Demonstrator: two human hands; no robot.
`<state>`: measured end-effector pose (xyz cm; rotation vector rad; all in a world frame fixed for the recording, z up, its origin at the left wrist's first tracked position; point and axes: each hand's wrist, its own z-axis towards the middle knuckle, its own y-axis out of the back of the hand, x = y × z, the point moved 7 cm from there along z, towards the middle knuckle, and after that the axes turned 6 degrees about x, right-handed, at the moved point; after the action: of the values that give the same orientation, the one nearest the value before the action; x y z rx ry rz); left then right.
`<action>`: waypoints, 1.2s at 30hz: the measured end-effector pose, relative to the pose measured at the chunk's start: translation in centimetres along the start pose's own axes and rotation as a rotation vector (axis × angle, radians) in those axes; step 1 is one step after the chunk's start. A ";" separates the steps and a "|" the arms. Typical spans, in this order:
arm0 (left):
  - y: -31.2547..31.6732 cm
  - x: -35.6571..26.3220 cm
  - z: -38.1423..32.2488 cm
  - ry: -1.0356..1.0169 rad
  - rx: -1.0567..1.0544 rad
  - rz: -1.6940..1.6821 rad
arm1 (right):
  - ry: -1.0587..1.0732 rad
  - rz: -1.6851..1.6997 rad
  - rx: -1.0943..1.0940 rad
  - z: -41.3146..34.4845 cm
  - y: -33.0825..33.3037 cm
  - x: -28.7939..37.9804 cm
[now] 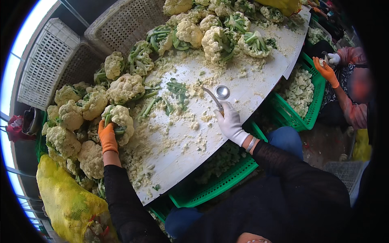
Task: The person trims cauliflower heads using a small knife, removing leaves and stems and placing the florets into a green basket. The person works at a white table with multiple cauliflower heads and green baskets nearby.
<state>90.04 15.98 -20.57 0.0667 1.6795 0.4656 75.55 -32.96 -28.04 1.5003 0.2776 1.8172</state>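
My left hand point(108, 136), in an orange glove, grips a cauliflower head point(123, 121) by its green stem side at the edge of a cauliflower pile point(65, 141). A white glove covers my right hand point(230, 123), which is closed around the handle of a curved knife point(213, 97). The blade points away from me over the white tabletop point(177, 152). Just beyond that hand sits a small round metal dish point(222, 92). Cut leaves point(177, 91) and pale crumbs are strewn across the middle of the table.
More cauliflowers point(188, 33) line the far side. Below the near edge stands a green crate point(218, 185) with florets inside; another green crate point(316, 97) is at right. A co-worker's orange-gloved hand point(326, 73) is beside it. A yellow mesh sack point(67, 200) lies at left, near white crates point(48, 60).
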 end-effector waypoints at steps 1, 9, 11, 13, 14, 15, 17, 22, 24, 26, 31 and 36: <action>1.2 -0.3 -1.1 -0.104 0.036 -0.244 | 0.120 -0.049 -0.119 0.2 -0.9 0.5; 2.0 -1.8 -20.8 -0.202 -0.256 -1.037 | -0.024 0.561 0.330 -5.7 -21.5 15.0; 2.0 2.2 -22.5 -0.441 0.240 -1.976 | -0.165 0.734 0.419 -6.0 -23.7 17.3; 2.6 4.7 -25.4 -0.539 0.489 -2.050 | -0.210 0.866 0.396 -3.7 -23.1 18.1; 2.9 5.8 -26.4 -0.504 0.392 -1.986 | -0.100 0.699 0.350 -0.2 -21.2 16.3; 2.7 6.3 -26.9 -0.479 0.334 -1.950 | 0.085 0.433 0.130 4.6 -18.2 13.0; 2.3 7.0 -27.2 -0.433 0.292 -1.932 | 0.134 -0.062 -0.036 12.5 -12.5 5.8; 1.4 7.3 -26.6 -0.375 0.286 -1.957 | -0.137 0.072 0.224 17.7 -13.9 -1.0; 1.6 6.9 -26.5 -0.376 0.290 -1.949 | -0.107 0.182 0.308 14.3 -19.0 5.3; 1.6 6.5 -26.2 -0.379 0.314 -1.946 | -0.057 0.338 0.342 9.6 -23.6 11.3; 0.0 5.9 -24.0 -0.167 0.211 -1.962 | 0.153 0.403 0.645 0.1 -26.9 20.2; 1.2 7.5 -24.7 -0.110 0.132 -1.720 | 0.419 0.101 0.210 5.4 -8.8 16.1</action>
<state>64.77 12.88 -24.95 -1.1374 1.1136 -0.9209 83.53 -17.73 -19.64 1.2734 0.6218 2.2347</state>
